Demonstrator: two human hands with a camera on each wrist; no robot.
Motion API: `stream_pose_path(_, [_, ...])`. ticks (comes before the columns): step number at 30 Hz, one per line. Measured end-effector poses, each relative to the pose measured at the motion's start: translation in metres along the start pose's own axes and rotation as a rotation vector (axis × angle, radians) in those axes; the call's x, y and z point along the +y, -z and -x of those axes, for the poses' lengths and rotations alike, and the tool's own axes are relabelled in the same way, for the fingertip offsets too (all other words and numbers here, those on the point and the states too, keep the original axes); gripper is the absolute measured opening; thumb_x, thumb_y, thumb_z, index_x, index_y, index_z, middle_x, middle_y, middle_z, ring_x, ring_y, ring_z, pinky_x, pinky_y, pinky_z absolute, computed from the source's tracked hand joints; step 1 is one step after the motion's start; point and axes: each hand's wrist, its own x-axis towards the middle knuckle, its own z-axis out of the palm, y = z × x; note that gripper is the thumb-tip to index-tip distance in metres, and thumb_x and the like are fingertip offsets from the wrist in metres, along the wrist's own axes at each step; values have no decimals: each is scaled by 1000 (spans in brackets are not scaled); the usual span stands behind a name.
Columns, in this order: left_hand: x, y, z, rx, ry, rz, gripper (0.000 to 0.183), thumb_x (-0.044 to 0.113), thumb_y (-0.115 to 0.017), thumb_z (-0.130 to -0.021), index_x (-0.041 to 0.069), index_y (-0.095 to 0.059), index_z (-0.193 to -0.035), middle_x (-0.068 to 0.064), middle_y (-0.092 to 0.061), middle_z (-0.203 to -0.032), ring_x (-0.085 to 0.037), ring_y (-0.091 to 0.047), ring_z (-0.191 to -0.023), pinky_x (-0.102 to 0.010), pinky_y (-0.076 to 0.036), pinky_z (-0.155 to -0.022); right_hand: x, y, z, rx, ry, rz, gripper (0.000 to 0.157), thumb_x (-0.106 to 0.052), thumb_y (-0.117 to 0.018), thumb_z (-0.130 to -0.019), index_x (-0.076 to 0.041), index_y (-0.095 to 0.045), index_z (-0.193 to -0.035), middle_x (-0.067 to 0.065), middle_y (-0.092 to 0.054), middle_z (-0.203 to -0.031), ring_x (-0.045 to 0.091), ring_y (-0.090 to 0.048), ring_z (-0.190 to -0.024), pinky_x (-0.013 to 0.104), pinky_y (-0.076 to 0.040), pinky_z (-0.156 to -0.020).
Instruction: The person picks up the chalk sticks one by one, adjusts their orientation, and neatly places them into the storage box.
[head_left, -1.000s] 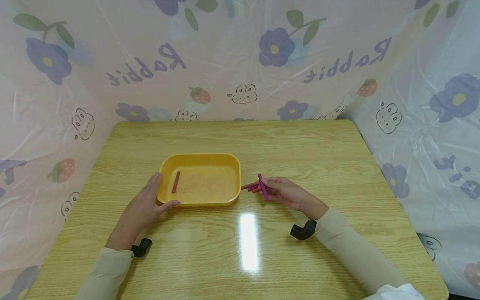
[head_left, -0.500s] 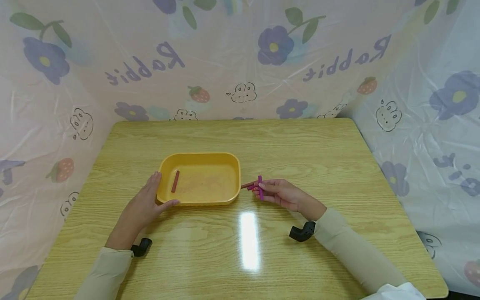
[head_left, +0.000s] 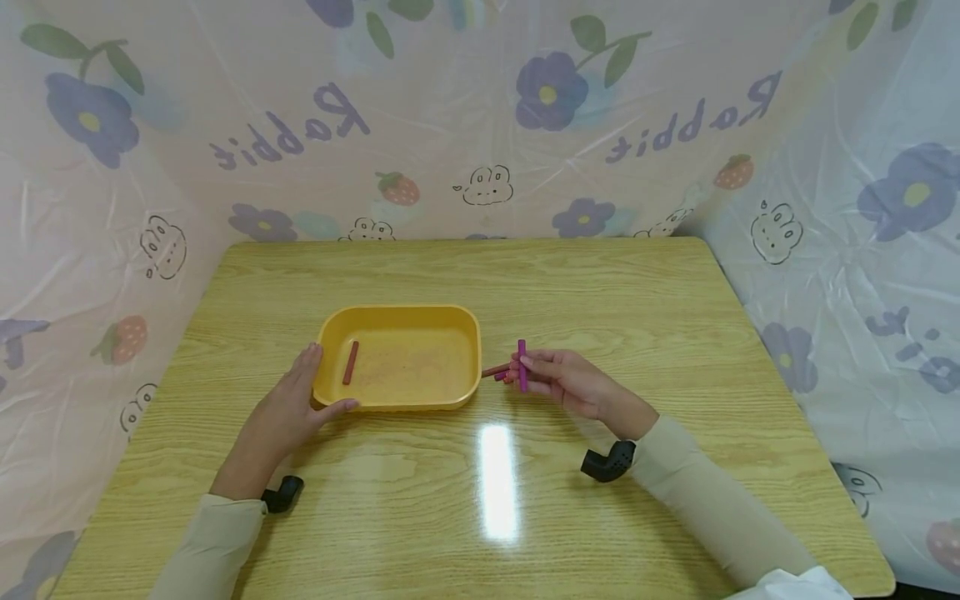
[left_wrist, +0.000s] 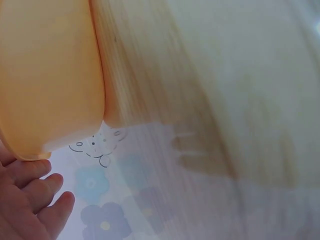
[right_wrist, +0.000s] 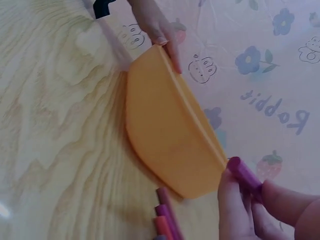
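Note:
My left hand holds the left end of a shallow yellow plastic tray, thumb on the near rim and fingers along its outer side. Inside the tray lies one reddish-brown crayon. To the right of the tray, my right hand pinches a purple crayon between thumb and fingers. In the right wrist view this crayon appears in front of the tray's rim. Several more crayons, brown, purple and red-orange, lie on the table beside the tray's right end, partly hidden by my right fingers in the head view.
The wood-grain table has a bright light reflection on it. A patterned plastic sheet hangs at the back and both sides. Each wrist carries a black camera mount.
The purple crayon has turned from leaning to nearly straight along the table's depth, and my right hand has risen slightly. My left hand, the tray and the other crayons stay put.

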Motion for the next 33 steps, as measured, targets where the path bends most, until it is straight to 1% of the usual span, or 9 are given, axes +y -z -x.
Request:
stream_pose_path(4, [0,0,0,3,-4,6,111,69,-55,-77,8,4,-149,-16,-1,-154,-38,-10,-138,-61,-22,-103,-9,-5,2,-1,35,-6,45,-6,-43,-98,17,-30,-135,20,-60,-114,27,-58,-110,34,-44,-93])
stream_pose_path(9, [-1,-1,-1,7,-8,-1,111,70,-54,-77,8,4,-149,-16,-2,-154,-38,-11,-138,-61,-22,-102,-19,-13,5,-14,56,-4,44,-7,-45,-98,16,-34,-134,16,-62,-112,24,-59,-108,35,-43,-94])
stream_pose_path(13, [-2,-1,-1,7,-11,1,111,70,-54,-77,8,4,-149,-16,-1,-154,-38,-11,-138,-61,-22,-103,-23,-18,5,-34,54,-17,39,-6,-45,-98,14,-39,-131,19,-60,-114,24,-60,-107,37,-40,-96])
stream_pose_path(15, [-1,-1,0,6,-13,5,111,69,-54,-77,8,4,-149,-16,-1,-154,-38,-11,-138,-61,-22,-102,-24,-21,4,-40,50,-27,37,-6,-46,-97,12,-41,-130,22,-58,-116,26,-59,-108,37,-41,-95])
stream_pose_path(17, [-1,-1,-1,5,-15,9,111,69,-54,-77,8,4,-149,-16,-1,-154,-39,-11,-138,-61,-22,-102,-25,-23,4,-40,48,-29,38,-6,-46,-97,12,-41,-130,22,-58,-116,26,-59,-108,34,-44,-93])
stream_pose_path(22, [-2,-2,-1,5,-14,2,111,68,-55,-78,8,4,-149,-16,-1,-154,-38,-10,-138,-61,-22,-103,-26,-30,0,-49,56,0,38,-7,-47,-97,11,-42,-131,19,-61,-113,24,-60,-107,31,-47,-90])
stream_pose_path(26, [-2,-2,0,8,-13,4,110,67,-56,-78,8,4,-149,-15,0,-154,-38,-10,-138,-61,-21,-103,-27,-37,-4,-50,62,21,36,-8,-48,-97,11,-45,-128,18,-62,-111,24,-61,-105,30,-48,-88])
stream_pose_path(29, [-2,-2,0,7,-11,9,110,66,-57,-78,8,4,-149,-14,0,-154,-37,-9,-139,-61,-21,-103,-28,-43,-7,-66,64,27,38,-8,-49,-97,12,-45,-129,19,-62,-111,28,-59,-108,32,-47,-89])
stream_pose_path(33, [-2,-2,0,5,-11,14,110,66,-57,-78,9,4,-149,-13,1,-154,-37,-9,-139,-61,-21,-103,-28,-52,-13,-88,65,35,38,-8,-49,-97,12,-45,-128,18,-63,-110,28,-60,-107,32,-48,-88])
